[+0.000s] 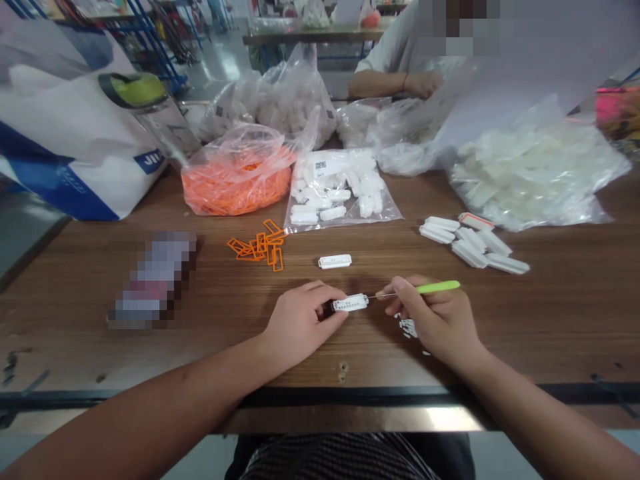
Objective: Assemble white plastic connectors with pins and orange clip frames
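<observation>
Left hand (300,322) pinching white plastic tag (350,303), one end hidden by fingers (325,300), right hand (433,321) pinching green-handled needle (437,287), tip hard to make out at tag's edge, above worktop's front edge (150,389)

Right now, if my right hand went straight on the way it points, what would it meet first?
Probably the white rectangular plastic tag in your left hand: the green-handled metal pin in your right hand points at its end, though depth is unclear.

The slim pick (438,287) I'm holding has a lime-green handle, and the plastic tag (349,303) is white. The loose frames (259,245) are bright orange, the table (75,347) brown wood grain, the cloth (330,460) over my lap black-and-white striped.
</observation>
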### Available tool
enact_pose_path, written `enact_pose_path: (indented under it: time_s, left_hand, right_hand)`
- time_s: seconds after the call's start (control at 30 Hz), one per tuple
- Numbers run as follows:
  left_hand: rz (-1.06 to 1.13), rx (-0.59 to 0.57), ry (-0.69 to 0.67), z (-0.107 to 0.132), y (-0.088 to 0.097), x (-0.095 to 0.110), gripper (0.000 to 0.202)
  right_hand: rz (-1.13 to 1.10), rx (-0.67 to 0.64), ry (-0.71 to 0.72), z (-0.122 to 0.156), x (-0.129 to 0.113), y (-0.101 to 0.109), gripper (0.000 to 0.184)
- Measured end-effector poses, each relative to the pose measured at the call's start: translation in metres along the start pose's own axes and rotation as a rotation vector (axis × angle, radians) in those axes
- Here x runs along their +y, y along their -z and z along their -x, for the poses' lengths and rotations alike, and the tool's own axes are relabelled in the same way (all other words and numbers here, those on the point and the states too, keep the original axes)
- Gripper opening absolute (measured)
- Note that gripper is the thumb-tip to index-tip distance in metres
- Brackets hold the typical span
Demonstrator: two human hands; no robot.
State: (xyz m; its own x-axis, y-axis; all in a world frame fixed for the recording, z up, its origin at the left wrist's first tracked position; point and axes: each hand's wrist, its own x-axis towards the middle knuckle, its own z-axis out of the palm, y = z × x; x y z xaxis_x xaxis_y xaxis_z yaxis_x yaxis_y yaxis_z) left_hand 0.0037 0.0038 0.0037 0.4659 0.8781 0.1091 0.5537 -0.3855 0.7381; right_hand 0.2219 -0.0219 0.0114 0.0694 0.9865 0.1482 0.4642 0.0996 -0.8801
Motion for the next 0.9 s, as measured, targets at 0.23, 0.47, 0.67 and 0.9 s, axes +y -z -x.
enact_pose_path:
  time_s: [0.23, 0.47, 0.67, 0.9]
  left_hand:
    - [0.000, -0.010, 0.015, 0.001, -0.001, 0.001, 0.013]
    - [0.011, -0.004, 0.015, 0.000, 0.000, 0.001, 0.013]
    - [0.039, -0.008, 0.034, 0.001, 0.000, 0.001, 0.016]
    - [0.027, -0.009, 0.022, 0.001, 0.001, 0.002, 0.015]
  right_hand:
    - [0.011, 0.004, 0.035, 0.001, 0.000, -0.001, 0.033]
    - [0.051, -0.026, 0.043, 0.000, -0.003, 0.001, 0.032]
    - [0.210, -0.202, 0.375, 0.000, -0.011, 0.006, 0.019]
    - [0.201, -0.194, 0.332, -0.002, -0.010, 0.010, 0.021]
